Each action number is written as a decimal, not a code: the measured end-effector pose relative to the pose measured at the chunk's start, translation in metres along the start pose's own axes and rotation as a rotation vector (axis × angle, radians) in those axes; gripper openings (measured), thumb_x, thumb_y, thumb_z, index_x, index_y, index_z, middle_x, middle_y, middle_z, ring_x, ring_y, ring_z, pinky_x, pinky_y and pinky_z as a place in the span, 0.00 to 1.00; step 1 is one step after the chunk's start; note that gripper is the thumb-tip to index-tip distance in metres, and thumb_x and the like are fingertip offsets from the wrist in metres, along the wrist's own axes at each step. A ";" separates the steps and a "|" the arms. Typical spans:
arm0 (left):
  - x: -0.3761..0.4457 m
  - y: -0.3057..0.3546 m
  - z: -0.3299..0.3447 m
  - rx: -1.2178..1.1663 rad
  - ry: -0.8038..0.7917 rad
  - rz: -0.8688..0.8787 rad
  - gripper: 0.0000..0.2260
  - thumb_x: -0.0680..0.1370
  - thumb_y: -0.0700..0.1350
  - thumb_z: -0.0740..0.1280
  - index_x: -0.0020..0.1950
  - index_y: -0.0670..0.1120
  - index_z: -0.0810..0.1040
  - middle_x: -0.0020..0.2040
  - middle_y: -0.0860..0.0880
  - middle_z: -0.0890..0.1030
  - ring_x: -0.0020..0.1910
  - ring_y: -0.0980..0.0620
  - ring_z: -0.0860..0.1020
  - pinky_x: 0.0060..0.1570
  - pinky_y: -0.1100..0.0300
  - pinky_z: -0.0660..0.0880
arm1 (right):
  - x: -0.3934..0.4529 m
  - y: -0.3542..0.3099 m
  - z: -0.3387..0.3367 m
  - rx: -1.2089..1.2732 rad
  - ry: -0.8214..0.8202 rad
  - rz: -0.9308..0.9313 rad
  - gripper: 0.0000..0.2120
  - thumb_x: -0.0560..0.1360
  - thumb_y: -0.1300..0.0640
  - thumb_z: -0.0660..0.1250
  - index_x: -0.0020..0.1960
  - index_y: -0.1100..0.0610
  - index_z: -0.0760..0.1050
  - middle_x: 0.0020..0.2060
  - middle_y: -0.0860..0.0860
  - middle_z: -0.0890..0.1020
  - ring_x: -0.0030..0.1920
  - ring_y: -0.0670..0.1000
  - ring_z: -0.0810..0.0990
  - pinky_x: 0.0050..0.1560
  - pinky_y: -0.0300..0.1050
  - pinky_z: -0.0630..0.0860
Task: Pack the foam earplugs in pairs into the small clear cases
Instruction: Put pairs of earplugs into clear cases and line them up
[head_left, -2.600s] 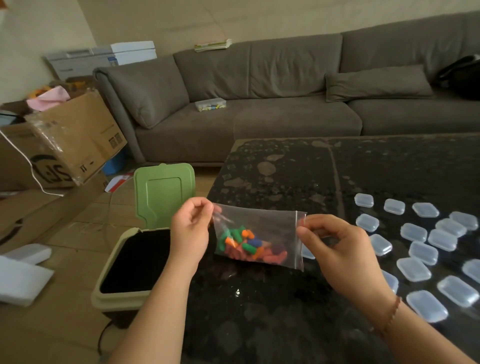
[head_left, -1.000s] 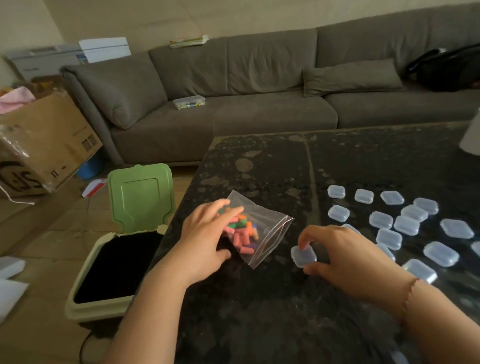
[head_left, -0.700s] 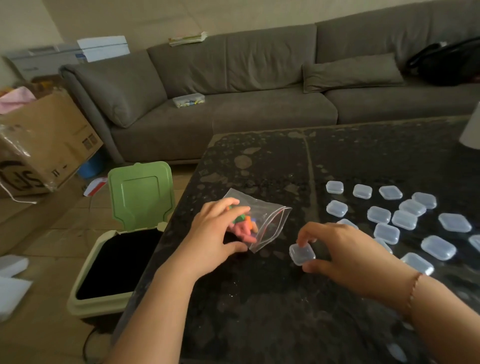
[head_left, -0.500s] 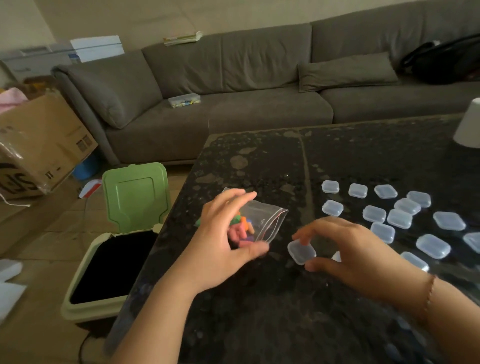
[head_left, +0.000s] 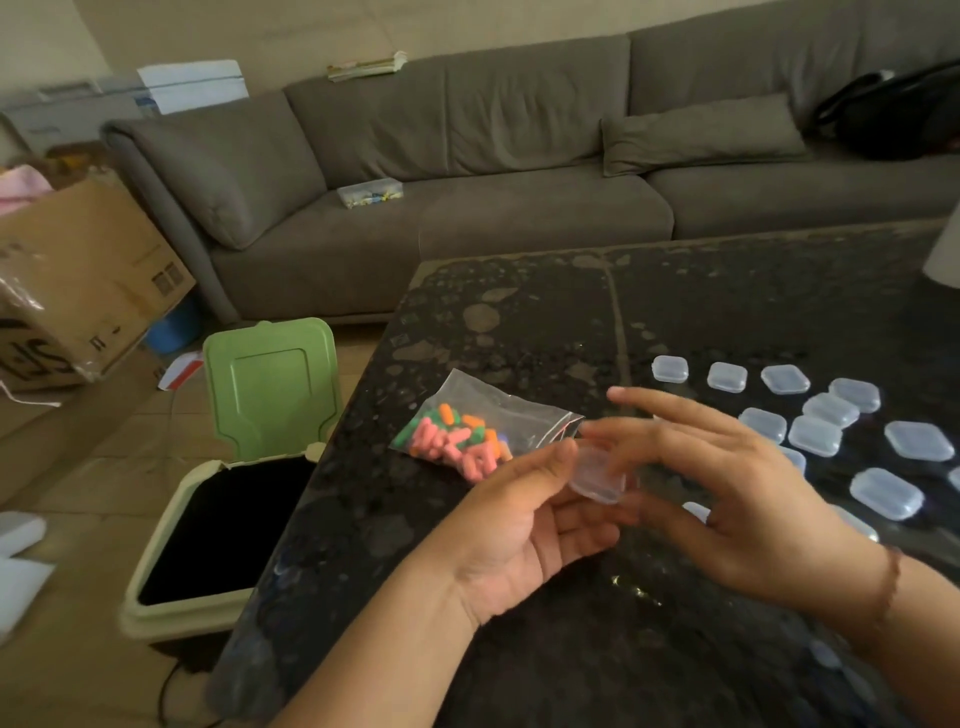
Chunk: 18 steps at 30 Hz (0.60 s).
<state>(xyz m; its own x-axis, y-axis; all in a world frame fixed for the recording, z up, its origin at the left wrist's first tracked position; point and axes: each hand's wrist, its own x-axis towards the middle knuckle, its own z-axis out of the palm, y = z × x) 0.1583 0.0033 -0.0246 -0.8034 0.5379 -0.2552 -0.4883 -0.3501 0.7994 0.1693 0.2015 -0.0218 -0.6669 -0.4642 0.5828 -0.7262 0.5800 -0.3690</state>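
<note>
- Both hands held one small clear case (head_left: 597, 475) above the desk (head_left: 519, 322): left hand (head_left: 524, 535) pinched it from below, right hand (head_left: 727, 493) by thumb and fingertips.
- The bag of earplugs (head_left: 467, 436) lay just behind; the other cases (head_left: 815, 434) lay to the right.

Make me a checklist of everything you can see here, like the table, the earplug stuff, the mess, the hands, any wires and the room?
Surface: dark speckled table.
Job's things: zip bag of earplugs lies on the table; clear case held between both hands; more closed cases at the right.
Clutter: white object at the table's far right edge.
Grips: left hand and right hand both hold the case.
Cables: dark cord on the floor by the bin.
Surroundings: grey sofa, open green-lidded bin, cardboard box.
</note>
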 end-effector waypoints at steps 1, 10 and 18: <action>0.001 0.001 0.000 -0.084 0.016 0.008 0.17 0.75 0.47 0.68 0.60 0.41 0.82 0.55 0.38 0.83 0.46 0.46 0.84 0.46 0.56 0.82 | 0.001 -0.002 0.001 -0.012 0.040 0.003 0.09 0.73 0.52 0.70 0.51 0.53 0.79 0.60 0.42 0.79 0.67 0.49 0.73 0.59 0.52 0.76; 0.006 -0.006 -0.002 -0.333 -0.022 0.058 0.19 0.70 0.44 0.76 0.57 0.36 0.82 0.56 0.35 0.83 0.50 0.43 0.85 0.47 0.54 0.83 | 0.004 -0.014 0.013 -0.168 0.270 0.114 0.08 0.72 0.49 0.68 0.40 0.53 0.79 0.50 0.44 0.82 0.48 0.46 0.81 0.38 0.46 0.80; 0.008 -0.006 -0.005 -0.280 -0.067 0.092 0.24 0.60 0.43 0.83 0.54 0.38 0.84 0.54 0.37 0.84 0.50 0.43 0.85 0.48 0.54 0.83 | 0.005 -0.019 0.016 -0.238 0.320 0.099 0.08 0.72 0.50 0.68 0.39 0.54 0.80 0.50 0.44 0.83 0.42 0.44 0.81 0.31 0.44 0.78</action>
<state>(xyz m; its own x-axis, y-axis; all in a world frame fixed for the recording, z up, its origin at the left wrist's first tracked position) 0.1531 0.0057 -0.0348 -0.8291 0.5401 -0.1446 -0.4967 -0.5927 0.6340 0.1771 0.1772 -0.0234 -0.6186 -0.1886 0.7627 -0.5773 0.7676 -0.2784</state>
